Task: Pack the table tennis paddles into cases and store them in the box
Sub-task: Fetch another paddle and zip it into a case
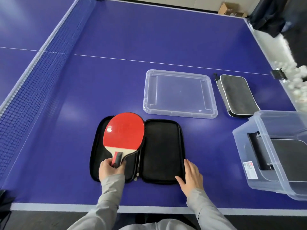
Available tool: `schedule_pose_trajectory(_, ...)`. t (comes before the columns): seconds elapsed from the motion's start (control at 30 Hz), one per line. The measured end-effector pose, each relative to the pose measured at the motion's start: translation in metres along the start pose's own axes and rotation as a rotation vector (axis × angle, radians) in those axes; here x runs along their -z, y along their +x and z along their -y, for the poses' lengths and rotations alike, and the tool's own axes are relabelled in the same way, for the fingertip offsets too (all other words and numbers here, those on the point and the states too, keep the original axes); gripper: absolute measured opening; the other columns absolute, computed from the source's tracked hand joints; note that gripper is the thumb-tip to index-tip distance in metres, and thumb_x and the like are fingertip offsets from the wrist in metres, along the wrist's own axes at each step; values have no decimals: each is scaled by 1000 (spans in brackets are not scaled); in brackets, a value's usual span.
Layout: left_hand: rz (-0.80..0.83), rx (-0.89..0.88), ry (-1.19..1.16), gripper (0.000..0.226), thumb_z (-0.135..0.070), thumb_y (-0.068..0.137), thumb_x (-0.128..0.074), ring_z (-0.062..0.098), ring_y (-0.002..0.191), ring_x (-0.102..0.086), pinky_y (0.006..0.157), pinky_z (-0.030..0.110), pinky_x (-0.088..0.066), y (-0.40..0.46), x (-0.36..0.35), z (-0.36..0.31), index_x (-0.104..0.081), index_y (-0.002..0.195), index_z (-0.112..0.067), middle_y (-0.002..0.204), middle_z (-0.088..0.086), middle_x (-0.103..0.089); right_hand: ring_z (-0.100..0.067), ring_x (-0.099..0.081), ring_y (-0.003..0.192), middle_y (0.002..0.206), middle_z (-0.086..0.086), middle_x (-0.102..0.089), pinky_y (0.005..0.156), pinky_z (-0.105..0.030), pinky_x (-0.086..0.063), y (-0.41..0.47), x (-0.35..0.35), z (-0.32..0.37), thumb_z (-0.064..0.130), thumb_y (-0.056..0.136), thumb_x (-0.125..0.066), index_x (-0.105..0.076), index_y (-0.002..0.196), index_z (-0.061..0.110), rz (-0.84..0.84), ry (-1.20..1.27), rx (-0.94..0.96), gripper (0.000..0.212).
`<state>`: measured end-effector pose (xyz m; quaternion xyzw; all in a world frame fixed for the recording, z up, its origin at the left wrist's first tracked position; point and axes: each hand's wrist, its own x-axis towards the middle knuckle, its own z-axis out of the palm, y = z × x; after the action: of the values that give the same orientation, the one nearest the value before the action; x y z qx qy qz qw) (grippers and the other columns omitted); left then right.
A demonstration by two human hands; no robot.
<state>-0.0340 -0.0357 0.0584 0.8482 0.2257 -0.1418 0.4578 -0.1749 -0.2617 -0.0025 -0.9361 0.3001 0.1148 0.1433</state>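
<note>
Fingers (108,165) of left hand (110,170) curled round handle of red paddle (123,131), thumb on near side. Right hand (191,177) flat and relaxed, fingers straight, resting on near right corner of open black case (162,150), gripping nothing.

Paddle blade lying over left half of case, red face up, long axis running away from left hand and slightly to the right; handle pointing back toward the person, blade edge reaching close to the central hinge. Right half of case bare, directly ahead of right hand. Likely step: seating paddle fully in left half, then folding right half over, so right hand better placed for the flap, left hand for the paddle.

Further out on the table (116,72): clear lid (149,107) beyond the case, a closed grey case (237,95) just right of it, and clear box (242,146) at far right, well apart from both hands, with a dark case seemingly already inside.
</note>
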Motion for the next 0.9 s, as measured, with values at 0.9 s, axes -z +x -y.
schedule_pose_trajectory(0.9,31,6,118,31,-22,69,-77,32,89,-57,86,42,-47,-60,-165,11,-61,86,-2,91,13,-58,-15,-41,114,121,0,-62,74,-34,-55,6,-14,-30,52,53,-82,-50,125,14,-222,-58,190,88)
